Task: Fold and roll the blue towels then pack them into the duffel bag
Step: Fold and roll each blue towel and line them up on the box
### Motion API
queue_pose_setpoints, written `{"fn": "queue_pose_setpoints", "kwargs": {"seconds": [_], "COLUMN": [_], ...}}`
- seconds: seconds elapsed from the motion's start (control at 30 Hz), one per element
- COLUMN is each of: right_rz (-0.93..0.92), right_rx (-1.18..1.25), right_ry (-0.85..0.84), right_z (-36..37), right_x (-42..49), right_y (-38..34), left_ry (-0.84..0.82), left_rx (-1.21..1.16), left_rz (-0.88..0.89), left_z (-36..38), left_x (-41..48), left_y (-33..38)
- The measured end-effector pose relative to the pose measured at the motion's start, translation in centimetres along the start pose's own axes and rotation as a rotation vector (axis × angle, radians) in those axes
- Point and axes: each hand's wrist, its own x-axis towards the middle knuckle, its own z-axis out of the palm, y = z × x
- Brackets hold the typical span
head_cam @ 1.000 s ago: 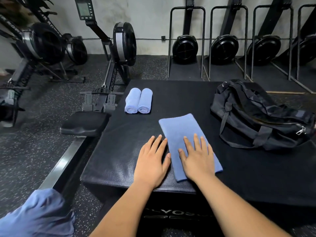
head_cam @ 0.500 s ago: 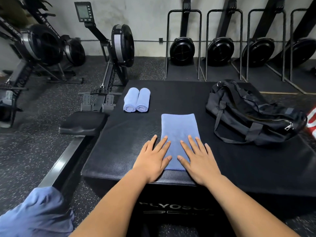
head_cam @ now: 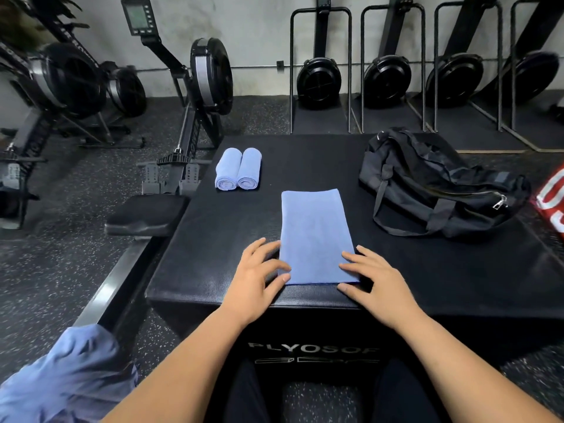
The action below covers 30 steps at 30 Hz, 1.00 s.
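Note:
A blue towel, folded into a long strip, lies flat on the black plyo box, its near end close to the box's front edge. My left hand rests at the strip's near left corner, fingertips on its edge. My right hand rests at the near right corner with fingers spread on the cloth. Neither hand grips anything. Two rolled blue towels lie side by side at the box's back left. The black duffel bag sits zipped shut at the back right.
A heap of loose blue towels lies at the lower left. A rowing machine with a black seat stands just left of the box, more rowers stand along the wall. A red object shows at the right edge.
The towel strip has been squared up, now lying straight instead of slanted. Both hands slid apart from on top of its near end out to its two near corners.

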Motion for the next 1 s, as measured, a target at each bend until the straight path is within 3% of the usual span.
{"fn": "queue_pose_setpoints", "kwargs": {"seconds": [0.17, 0.3, 0.4, 1.0], "right_rz": [-0.002, -0.051, -0.121, -0.003], "right_rx": [0.086, -0.05, -0.141, -0.02], "right_ry": [0.088, -0.036, -0.002, 0.075], "right_z": [-0.4, -1.5, -1.2, -0.9], "right_x": [0.0, 0.4, 0.3, 0.7], "right_y": [0.7, 0.8, 0.7, 0.9], "left_ry": [-0.021, -0.078, -0.076, 0.002], "left_rx": [0.056, 0.097, 0.103, 0.036], "left_rz": [-0.003, 0.01, -0.002, -0.061], "left_z": [-0.2, -0.6, -0.7, -0.5], "left_x": [0.1, 0.2, 0.3, 0.2], "left_y": [1.0, 1.5, 1.7, 1.7]}}
